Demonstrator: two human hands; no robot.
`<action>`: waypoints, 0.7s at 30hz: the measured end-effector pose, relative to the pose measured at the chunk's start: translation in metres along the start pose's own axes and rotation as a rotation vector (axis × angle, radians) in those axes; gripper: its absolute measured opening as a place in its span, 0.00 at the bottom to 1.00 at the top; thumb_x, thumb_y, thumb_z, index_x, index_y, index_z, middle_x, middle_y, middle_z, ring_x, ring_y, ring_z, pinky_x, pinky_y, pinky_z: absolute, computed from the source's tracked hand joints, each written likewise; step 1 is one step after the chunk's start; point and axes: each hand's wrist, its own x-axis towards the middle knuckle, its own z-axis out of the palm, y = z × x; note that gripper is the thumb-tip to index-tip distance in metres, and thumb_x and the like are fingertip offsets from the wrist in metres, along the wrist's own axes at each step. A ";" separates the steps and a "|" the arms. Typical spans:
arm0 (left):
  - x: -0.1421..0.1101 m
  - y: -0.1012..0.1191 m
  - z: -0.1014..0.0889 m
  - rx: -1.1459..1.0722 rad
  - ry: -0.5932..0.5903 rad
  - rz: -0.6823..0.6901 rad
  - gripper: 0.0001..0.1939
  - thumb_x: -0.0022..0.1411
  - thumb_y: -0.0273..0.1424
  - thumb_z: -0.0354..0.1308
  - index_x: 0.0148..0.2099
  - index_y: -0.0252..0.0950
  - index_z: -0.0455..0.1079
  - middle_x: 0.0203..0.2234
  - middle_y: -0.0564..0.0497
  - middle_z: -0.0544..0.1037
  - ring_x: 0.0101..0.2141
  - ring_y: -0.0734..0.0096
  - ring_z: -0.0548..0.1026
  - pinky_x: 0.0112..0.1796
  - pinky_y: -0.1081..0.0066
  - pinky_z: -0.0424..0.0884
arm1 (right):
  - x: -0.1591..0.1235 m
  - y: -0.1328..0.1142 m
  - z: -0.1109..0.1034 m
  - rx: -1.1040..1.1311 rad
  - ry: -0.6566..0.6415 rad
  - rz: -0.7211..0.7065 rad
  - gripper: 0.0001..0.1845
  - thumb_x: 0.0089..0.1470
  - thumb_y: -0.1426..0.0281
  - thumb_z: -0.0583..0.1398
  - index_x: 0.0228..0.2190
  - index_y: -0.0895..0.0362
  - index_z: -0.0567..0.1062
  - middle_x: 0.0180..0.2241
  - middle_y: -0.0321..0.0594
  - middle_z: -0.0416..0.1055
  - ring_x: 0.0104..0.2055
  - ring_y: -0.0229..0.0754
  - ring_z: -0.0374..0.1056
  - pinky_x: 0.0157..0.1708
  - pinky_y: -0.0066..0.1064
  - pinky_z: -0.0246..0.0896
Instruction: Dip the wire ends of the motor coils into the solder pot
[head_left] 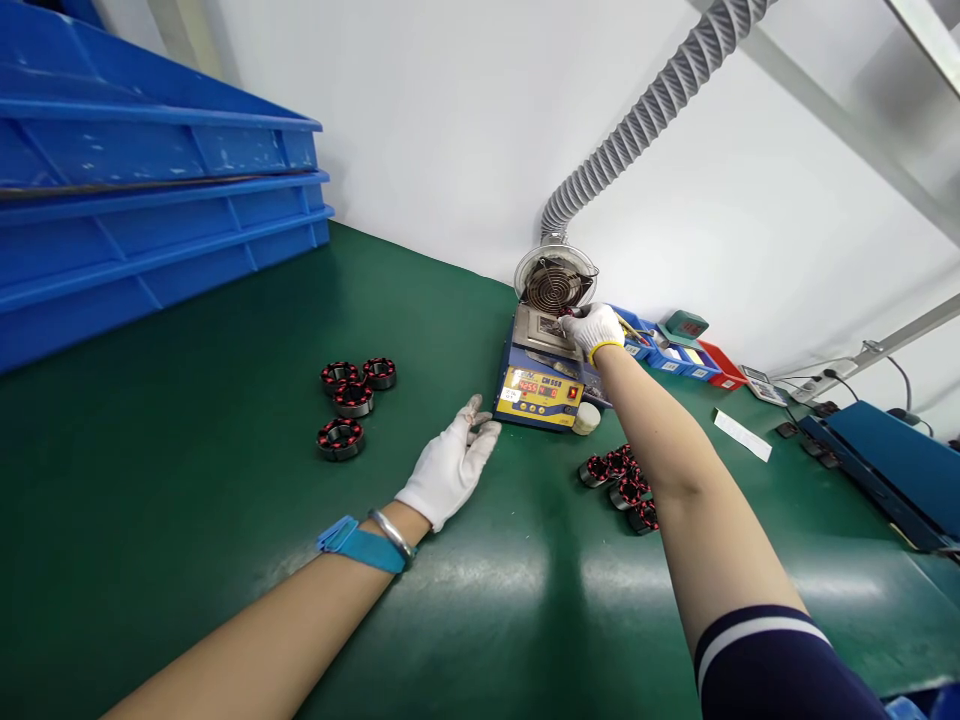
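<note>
My right hand, in a white glove, reaches far forward over the metal top of a blue solder pot with a yellow display panel. Its fingers are pinched on a small dark part with red windings, held above the pot. My left hand, also gloved, rests flat on the green mat with fingers stretched out, just left of the pot and holding nothing. Several black rings with red coils lie left of that hand. Another group of wound rings lies under my right forearm.
A round fume-extractor inlet on a grey ribbed hose sits behind the pot. Stacked blue crates fill the far left. Small blue and red bins, a white strip and a blue device lie to the right.
</note>
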 end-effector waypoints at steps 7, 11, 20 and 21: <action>0.001 -0.001 0.000 -0.029 -0.015 -0.011 0.36 0.63 0.48 0.48 0.66 0.31 0.50 0.50 0.38 0.72 0.42 0.65 0.76 0.48 0.62 0.71 | -0.004 -0.002 -0.001 -0.027 -0.013 0.012 0.21 0.43 0.56 0.60 0.36 0.56 0.76 0.35 0.45 0.75 0.39 0.46 0.72 0.41 0.34 0.64; 0.001 0.000 0.000 -0.031 -0.015 -0.020 0.36 0.62 0.47 0.49 0.65 0.31 0.51 0.49 0.39 0.73 0.42 0.65 0.76 0.48 0.63 0.71 | -0.008 -0.003 -0.004 -0.035 -0.016 0.031 0.20 0.43 0.56 0.61 0.35 0.57 0.77 0.35 0.46 0.75 0.39 0.46 0.72 0.41 0.34 0.64; 0.002 0.003 0.001 0.048 -0.015 -0.064 0.36 0.61 0.47 0.50 0.65 0.32 0.52 0.51 0.40 0.72 0.42 0.65 0.76 0.47 0.64 0.70 | -0.031 -0.014 -0.043 0.175 0.010 0.118 0.24 0.46 0.51 0.61 0.31 0.60 0.78 0.23 0.39 0.72 0.26 0.38 0.68 0.29 0.26 0.62; 0.002 0.003 0.001 0.054 -0.019 -0.072 0.36 0.61 0.47 0.51 0.65 0.33 0.52 0.51 0.40 0.72 0.41 0.65 0.76 0.46 0.65 0.70 | -0.039 -0.014 -0.047 0.224 -0.023 0.135 0.24 0.47 0.51 0.60 0.31 0.60 0.78 0.21 0.39 0.71 0.24 0.36 0.67 0.26 0.25 0.61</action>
